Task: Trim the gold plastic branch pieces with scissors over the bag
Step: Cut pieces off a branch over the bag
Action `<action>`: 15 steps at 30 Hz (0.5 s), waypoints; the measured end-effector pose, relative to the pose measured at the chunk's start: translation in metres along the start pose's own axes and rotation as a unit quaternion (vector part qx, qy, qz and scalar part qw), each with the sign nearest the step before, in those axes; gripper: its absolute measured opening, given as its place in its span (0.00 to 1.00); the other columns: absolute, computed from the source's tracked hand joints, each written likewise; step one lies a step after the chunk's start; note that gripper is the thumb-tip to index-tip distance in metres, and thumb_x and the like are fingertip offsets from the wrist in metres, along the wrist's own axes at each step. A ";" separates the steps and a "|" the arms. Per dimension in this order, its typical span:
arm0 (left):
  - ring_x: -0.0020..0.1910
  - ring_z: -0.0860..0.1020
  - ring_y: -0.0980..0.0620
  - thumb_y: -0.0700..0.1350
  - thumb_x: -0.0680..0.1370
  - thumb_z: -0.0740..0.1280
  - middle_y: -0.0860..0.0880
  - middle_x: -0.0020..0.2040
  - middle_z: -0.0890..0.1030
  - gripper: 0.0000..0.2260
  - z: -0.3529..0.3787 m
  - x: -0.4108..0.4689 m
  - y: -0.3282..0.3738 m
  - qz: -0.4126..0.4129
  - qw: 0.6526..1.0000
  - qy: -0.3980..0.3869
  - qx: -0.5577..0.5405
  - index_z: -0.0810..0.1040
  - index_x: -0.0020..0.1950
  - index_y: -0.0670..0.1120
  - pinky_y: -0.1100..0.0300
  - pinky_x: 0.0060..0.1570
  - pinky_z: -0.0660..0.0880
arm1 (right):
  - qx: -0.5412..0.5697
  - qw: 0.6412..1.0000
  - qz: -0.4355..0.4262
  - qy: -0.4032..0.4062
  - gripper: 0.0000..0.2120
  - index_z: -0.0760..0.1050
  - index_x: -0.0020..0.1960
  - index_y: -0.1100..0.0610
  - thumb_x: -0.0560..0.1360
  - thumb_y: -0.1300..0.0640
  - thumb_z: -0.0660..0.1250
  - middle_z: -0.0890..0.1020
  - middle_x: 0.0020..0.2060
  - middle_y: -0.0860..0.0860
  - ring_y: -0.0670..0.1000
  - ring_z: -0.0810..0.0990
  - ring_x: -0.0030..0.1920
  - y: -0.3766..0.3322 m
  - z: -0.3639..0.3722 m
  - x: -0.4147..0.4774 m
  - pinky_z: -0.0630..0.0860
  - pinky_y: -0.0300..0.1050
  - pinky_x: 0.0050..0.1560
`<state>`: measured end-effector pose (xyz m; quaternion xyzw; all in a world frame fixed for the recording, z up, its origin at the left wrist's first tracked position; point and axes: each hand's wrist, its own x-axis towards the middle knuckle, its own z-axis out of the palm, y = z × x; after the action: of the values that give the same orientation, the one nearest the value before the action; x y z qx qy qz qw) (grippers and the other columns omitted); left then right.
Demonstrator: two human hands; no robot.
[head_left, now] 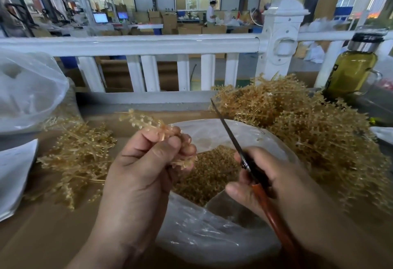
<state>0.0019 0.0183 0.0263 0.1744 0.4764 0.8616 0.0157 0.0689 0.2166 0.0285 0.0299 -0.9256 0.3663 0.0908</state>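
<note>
My left hand has its grip clamped on one gold branch piece, pinched between thumb and curled fingers. The piece's long axis runs from its beaded tip at the far left down to the short stub ends, which poke out on the right side of the grip. My right hand is clamped round the reddish handle of the scissors. The blades point up and to the far left and show as one thin line, so I take them to be together.

The stub ends lie just left of the blades, apart from them, and both hang over the open mouth of the bag. Blades and piece slope much the same way. I judge I must open the blades and turn them across the stubs, the right hand doing the reaching.
</note>
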 end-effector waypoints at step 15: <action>0.41 0.84 0.50 0.49 0.68 0.74 0.47 0.40 0.83 0.05 0.000 -0.002 -0.003 0.053 0.996 0.054 0.054 0.81 0.38 0.51 0.61 0.35 0.79 | -0.090 0.993 0.006 -0.073 0.30 0.59 0.62 0.28 0.63 0.21 0.58 0.73 0.52 0.23 0.28 0.76 0.48 -0.013 -0.006 -0.002 0.75 0.32 0.41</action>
<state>0.0036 0.0201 0.0230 0.1534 0.5123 0.8425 -0.0648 0.0736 0.2107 0.0411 0.0426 -0.9591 0.2791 0.0228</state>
